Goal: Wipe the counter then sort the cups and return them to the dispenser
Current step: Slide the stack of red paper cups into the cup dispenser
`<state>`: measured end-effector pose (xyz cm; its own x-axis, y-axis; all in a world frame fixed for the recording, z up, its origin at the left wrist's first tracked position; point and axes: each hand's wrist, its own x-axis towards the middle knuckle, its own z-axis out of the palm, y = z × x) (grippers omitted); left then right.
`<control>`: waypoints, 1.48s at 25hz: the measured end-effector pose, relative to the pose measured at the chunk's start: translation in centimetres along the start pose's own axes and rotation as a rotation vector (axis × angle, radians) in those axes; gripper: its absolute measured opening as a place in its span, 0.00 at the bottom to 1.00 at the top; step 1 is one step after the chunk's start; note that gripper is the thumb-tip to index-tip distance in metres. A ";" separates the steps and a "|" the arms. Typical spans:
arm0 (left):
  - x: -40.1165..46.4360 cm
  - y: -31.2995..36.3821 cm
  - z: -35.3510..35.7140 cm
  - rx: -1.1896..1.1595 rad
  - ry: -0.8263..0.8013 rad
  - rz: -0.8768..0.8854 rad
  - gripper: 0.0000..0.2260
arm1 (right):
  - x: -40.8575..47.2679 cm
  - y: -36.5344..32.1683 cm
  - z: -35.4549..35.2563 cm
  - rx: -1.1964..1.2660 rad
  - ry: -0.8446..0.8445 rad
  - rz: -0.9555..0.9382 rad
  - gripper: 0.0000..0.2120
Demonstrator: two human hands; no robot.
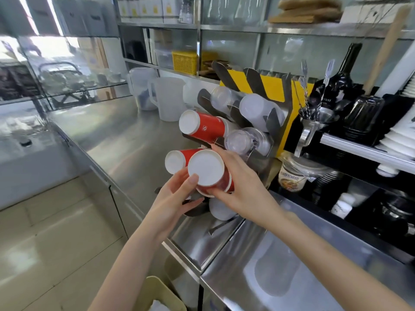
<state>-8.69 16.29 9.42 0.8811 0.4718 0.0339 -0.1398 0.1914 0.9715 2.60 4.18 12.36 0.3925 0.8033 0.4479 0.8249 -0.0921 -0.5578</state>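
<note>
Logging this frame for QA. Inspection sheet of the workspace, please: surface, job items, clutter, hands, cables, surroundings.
Surface: steel counter, bare and shiny where visible.
Job's things: red cup stack in both hands at the cup dispenser; more red cups and clear cups already slotted.
Clutter: two plastic jugs; utensil holder; jar.
Grippers: left hand and right hand both gripping the stack.
Cables: nothing seen.
Surroundings: shelves with a yellow basket; tiled floor.

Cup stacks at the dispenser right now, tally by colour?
Red stacks: 3, upper slot, lower slot, one held in both hands
Clear stacks: 2
Frosted white stacks: 2
Total: 7
</note>
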 end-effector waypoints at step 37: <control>2.2 -4.4 7.5 1.217 -0.265 0.554 0.29 | -9.8 7.2 -3.3 -0.243 -0.008 0.314 0.37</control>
<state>-2.79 10.03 6.98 0.9188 0.0342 0.3932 -0.1382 -0.9053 0.4016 6.04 -6.28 6.30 0.6387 0.7185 0.2754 0.7377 -0.4700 -0.4847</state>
